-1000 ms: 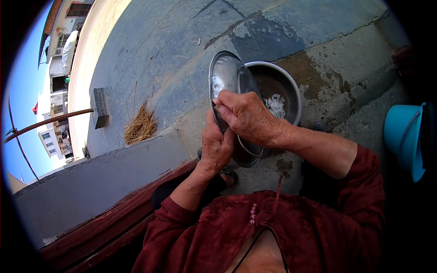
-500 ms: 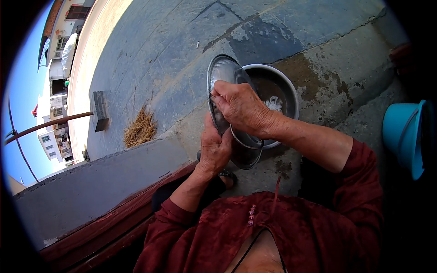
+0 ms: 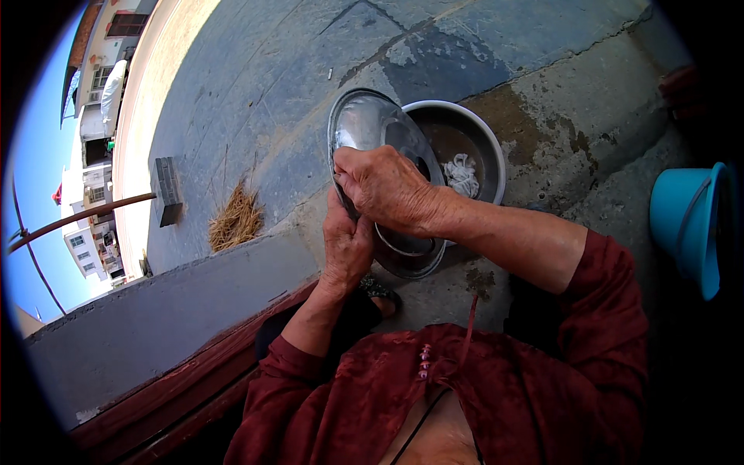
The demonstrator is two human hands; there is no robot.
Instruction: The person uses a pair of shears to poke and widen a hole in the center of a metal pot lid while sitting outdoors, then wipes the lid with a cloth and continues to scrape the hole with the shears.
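A round, shiny metal pot lid is tilted in front of me, overlapping the left side of a wide metal basin. My left hand is closed on the lid's near-left rim, thumb toward its face. Across the lid reaches my right hand, its fingers curled at the left edge beside the left hand's fingertips. Whether anything small is under the right fingers is hidden. Inside the basin, a crumpled white cloth lies in shallow, dark water.
On the right stands a turquoise bucket. A low grey wall runs along my left. Beyond it are a bundle of straw and a grey block on the concrete. A damp patch marks the ground beside the basin.
Both hands and the lid have shifted slightly left, and the lid's face has turned more toward me. More of the white cloth in the basin shows.
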